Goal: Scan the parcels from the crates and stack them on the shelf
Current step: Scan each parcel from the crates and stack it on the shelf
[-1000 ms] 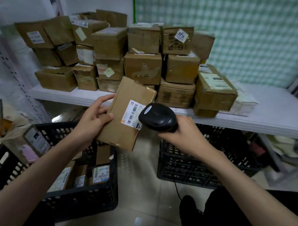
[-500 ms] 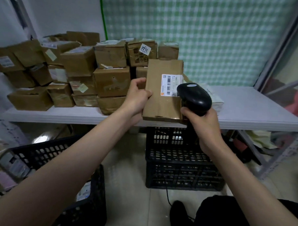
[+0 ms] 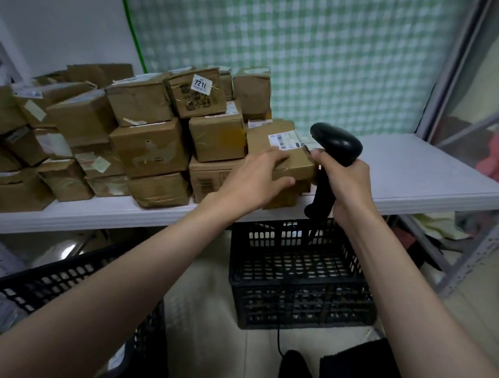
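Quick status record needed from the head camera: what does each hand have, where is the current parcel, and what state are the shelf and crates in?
left hand: left hand grips the flat brown cardboard parcel by its near edge
right hand: right hand holds the black handheld barcode scanner, head up
parcel position: label up, at the right end of the stacked brown cardboard boxes, on top of lower boxes
shelf: white shelf board, bare to the right of the stack
crates: black plastic crate under the shelf; second black crate lower left, contents mostly hidden
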